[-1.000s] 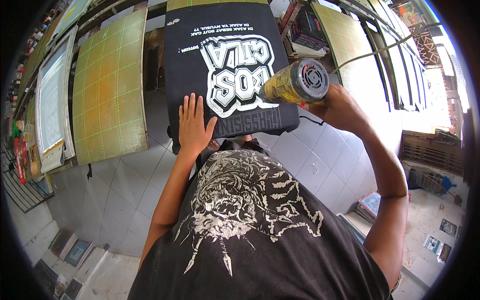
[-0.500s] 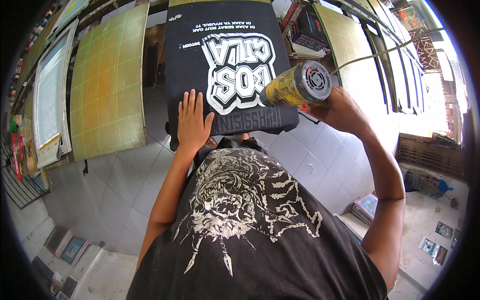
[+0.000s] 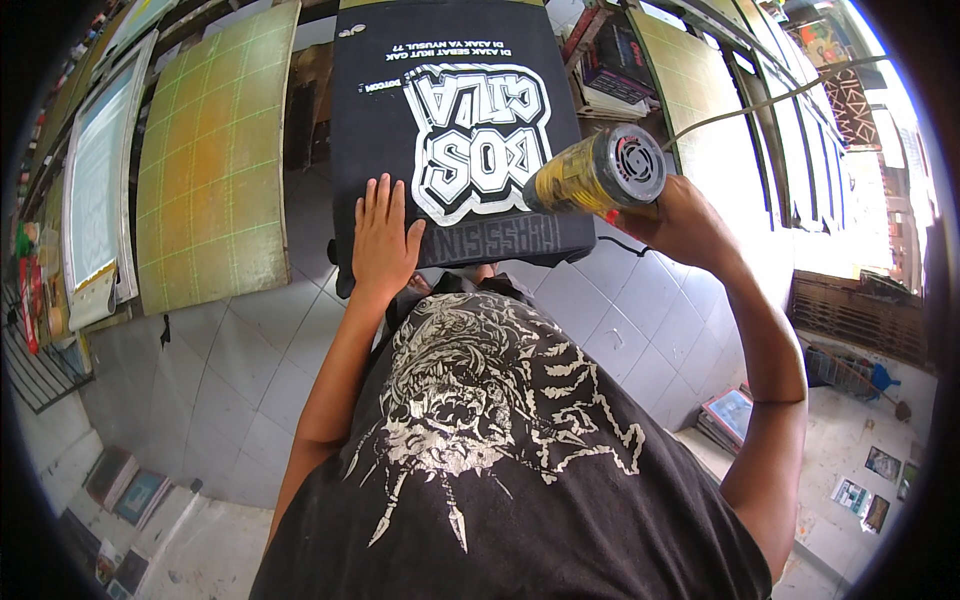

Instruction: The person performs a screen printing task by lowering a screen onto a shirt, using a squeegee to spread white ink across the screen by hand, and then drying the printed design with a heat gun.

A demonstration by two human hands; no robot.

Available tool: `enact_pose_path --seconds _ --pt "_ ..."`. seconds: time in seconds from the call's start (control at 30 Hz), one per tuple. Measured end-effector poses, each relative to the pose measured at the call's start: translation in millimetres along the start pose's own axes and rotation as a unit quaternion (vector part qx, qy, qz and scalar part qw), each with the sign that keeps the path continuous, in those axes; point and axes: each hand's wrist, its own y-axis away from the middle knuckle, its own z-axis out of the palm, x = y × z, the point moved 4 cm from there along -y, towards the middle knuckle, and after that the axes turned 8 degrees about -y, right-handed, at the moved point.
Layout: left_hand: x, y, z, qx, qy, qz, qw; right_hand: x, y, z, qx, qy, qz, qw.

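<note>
A black T-shirt [image 3: 385,130] with bold white lettering is stretched flat over a board in front of me. My left hand [image 3: 382,240] lies flat on its near left part, fingers stretched out. My right hand [image 3: 680,230] is closed round the handle of a yellow and black heat gun [image 3: 590,175]. The gun's nozzle end points left, over the near right part of the white print; its round vented back faces up toward me. Part of the handle and most of the right fingers are hidden behind the gun and hand.
Yellowish boards with green grid lines [image 3: 212,160] flank the shirt. A framed screen [image 3: 100,180] leans at far left. Boxes and papers [image 3: 612,70] sit right of the shirt. A cable [image 3: 780,100] crosses the upper right. Grey floor tiles [image 3: 235,400] lie below.
Both hands and the heat gun hold nearly the same place over the shirt. The whole view has shifted very slightly, and a bit more dark cord shows below the gun.
</note>
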Motion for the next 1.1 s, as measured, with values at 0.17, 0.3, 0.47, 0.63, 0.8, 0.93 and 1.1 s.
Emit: enact_pose_path --seconds 0.17,0.3,0.47,0.63,0.8,0.93,1.1 --pt "-0.1 -0.7 0.5 -0.005 -0.003 -0.002 1.0 -1.4 0.4 -1.9 -0.009 -0.005 0.013 1.0" --pt "-0.5 -0.6 0.7 -0.011 -0.003 -0.006 1.0 -3.9 2.5 -3.3 0.015 -0.004 -0.007 1.0" --pt "-1.0 -0.2 0.8 -0.01 -0.004 -0.004 1.0 -2.5 3.1 -2.5 0.01 -0.008 -0.001 1.0" --pt "-1.4 -0.4 1.1 -0.007 -0.007 -0.001 1.0 1.0 2.1 -0.2 0.01 -0.004 -0.018 1.0" --pt "-3.4 0.9 2.0 -0.025 -0.008 -0.004 1.0 -3.3 2.9 -3.7 0.008 0.004 -0.001 1.0" --pt "-2.9 0.1 2.2 -0.009 -0.006 -0.001 1.0 -0.9 4.8 -3.2 0.015 0.003 -0.013 1.0" --pt "-2.7 0.7 0.6 -0.015 -0.005 -0.004 1.0 5.4 3.0 -2.8 0.013 0.004 -0.011 1.0"
